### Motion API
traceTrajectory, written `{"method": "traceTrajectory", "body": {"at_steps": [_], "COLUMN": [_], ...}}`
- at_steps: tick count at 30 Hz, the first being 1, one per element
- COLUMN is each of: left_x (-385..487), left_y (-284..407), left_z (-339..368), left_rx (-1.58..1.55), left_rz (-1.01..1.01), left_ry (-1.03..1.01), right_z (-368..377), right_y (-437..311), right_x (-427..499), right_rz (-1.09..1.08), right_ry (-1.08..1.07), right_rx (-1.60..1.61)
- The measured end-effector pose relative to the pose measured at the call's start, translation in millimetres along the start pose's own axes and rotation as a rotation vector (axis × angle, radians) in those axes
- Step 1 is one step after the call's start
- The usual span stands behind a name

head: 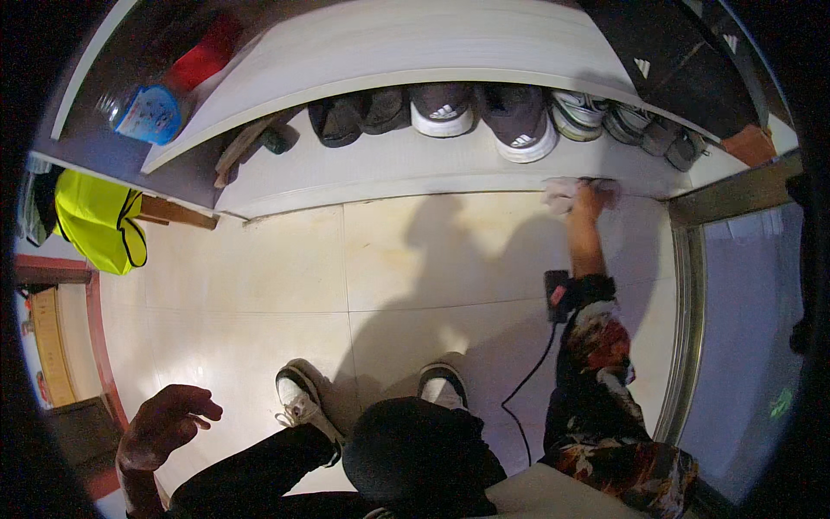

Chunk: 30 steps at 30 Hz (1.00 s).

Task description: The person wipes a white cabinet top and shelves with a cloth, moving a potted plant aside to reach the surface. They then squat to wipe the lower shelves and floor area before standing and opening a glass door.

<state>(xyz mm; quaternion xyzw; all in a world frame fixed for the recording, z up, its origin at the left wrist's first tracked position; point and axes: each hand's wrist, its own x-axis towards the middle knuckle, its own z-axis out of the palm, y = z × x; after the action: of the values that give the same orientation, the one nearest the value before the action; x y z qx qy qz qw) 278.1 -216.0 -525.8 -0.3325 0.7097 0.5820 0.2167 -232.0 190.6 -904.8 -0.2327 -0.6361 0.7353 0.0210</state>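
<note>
My right hand (589, 196) is closed on a pale, crumpled cloth (559, 194) and presses it against the front edge of the white bottom shelf (389, 185), where it meets the floor. The palm side of that hand is hidden. My left hand (170, 422) hangs in the air at the lower left, fingers curled but apart, holding nothing. Above the cloth, on the shelf, stands a row of shoes, among them black Adidas sneakers (519, 123) with white soles and grey sneakers (579, 113). A dark device with a cable (556, 292) hangs by my right forearm.
A yellow vest-like cloth (97, 220) hangs at the left, beside a wooden piece (178, 213). On the upper left are a blue container (152, 117) and a red object (204, 55). A metal door track (688, 311) runs along the right. My shoes (298, 392) stand on the tiled floor (259, 272).
</note>
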Motion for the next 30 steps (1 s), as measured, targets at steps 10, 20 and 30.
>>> {"method": "traceTrajectory", "body": {"at_steps": [10, 20, 30], "left_x": [-3.8, 102.6, 228.4], "left_y": [8.5, 8.9, 0.1], "left_z": [14.9, 34.3, 127.5], "left_rx": [-0.029, -0.088, -0.563], "left_rz": [-0.052, 0.158, 0.185], "left_ry": [-0.012, -0.227, 0.015], "right_z": [161.4, 156.0, 87.2], "right_y": [36.4, -21.6, -86.4], "right_x": [-243.5, -304.6, -297.4], "right_rz": [0.282, 0.575, 0.304], "right_ry": [-0.547, -1.395, -1.417], "right_rx": [0.081, 0.076, -0.180]}}
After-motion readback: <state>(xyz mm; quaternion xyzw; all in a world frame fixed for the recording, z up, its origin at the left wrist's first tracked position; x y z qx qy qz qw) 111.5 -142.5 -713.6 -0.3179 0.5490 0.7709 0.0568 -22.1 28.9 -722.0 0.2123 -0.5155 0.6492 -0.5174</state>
